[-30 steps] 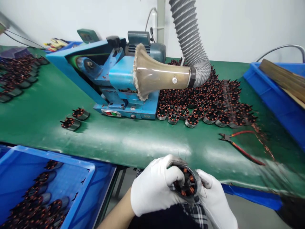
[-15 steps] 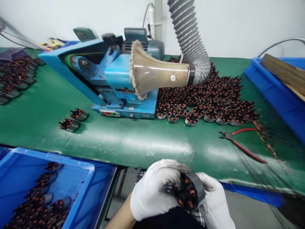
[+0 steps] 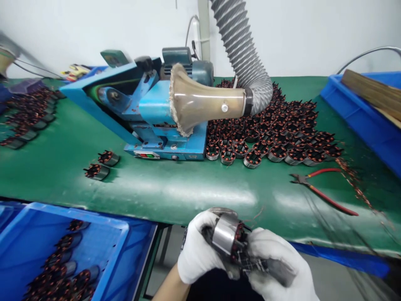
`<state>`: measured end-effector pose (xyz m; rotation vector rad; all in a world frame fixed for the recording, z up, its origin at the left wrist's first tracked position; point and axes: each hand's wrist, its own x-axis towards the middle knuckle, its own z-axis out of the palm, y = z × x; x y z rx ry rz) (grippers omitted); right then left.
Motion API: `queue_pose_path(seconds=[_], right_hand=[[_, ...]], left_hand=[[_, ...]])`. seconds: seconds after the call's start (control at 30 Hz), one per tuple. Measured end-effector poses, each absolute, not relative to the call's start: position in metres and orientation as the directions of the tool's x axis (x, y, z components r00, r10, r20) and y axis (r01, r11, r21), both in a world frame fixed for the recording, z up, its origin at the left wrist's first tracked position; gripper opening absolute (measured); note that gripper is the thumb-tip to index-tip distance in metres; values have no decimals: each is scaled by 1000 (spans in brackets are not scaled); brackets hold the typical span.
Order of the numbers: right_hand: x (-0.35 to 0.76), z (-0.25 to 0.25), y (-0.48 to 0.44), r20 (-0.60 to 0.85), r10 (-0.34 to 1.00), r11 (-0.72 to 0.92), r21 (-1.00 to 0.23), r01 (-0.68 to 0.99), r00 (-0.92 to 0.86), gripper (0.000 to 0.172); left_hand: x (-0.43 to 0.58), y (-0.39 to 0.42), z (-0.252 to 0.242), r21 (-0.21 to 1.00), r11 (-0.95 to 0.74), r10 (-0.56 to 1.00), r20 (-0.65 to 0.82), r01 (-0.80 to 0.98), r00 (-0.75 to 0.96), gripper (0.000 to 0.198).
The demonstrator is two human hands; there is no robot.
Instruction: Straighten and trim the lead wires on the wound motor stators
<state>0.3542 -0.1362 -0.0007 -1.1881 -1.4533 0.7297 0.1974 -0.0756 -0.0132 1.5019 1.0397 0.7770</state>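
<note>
Both my hands wear white gloves and meet below the near edge of the green table. My left hand [image 3: 197, 251] is closed round a motor stator [image 3: 226, 237], a steel ring with copper windings, now turned so its metal side faces up. My right hand [image 3: 275, 261] is closed against the stator's right side, its fingers curled at the windings. Thin copper wire ends stick out of the stator toward the table edge.
A blue belt machine [image 3: 147, 113] with a beige suction funnel [image 3: 203, 100] and grey hose stands mid-table. Several stators [image 3: 275, 129] lie massed to its right, two [image 3: 100, 165] sit at left. Red-handled cutters [image 3: 319, 188] lie at right. Blue bins: [image 3: 62, 251] with stators, [image 3: 363, 117].
The stator has been rotated in my hands: its open coil face showed before, now its steel side shows. My right hand has come further over it.
</note>
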Motion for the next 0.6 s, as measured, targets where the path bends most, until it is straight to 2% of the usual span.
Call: queue_pose_path(seconds=[0.1,0.2,0.27,0.33,0.43,0.5,0.6], right_hand=[[355,-1,-141,355,933,300,-858,417,58,23],[356,6,-139,402,913,381,-771,509,-74,24],[357,13,-134,436,878,463,-671,580,-197,26],[357,21,-130,432,859,494,-554,670,-276,25],[357,27,-126,398,860,486,-442,754,-320,23],[359,28,-125,366,869,476,-432,766,-334,24],[360,27,-125,286,891,451,-477,754,-353,24]], left_hand=[[198,-77,-21,994,108,924,-107,17,367,68],[198,-76,-19,968,230,903,-175,-97,393,77],[198,-75,-13,961,268,888,-220,-65,404,68],[198,-74,-9,961,275,885,-248,-12,394,50],[197,-74,-12,978,205,888,-206,49,411,39],[196,-76,-17,989,134,890,-146,57,431,44],[195,-78,-21,991,105,896,-132,85,424,49]])
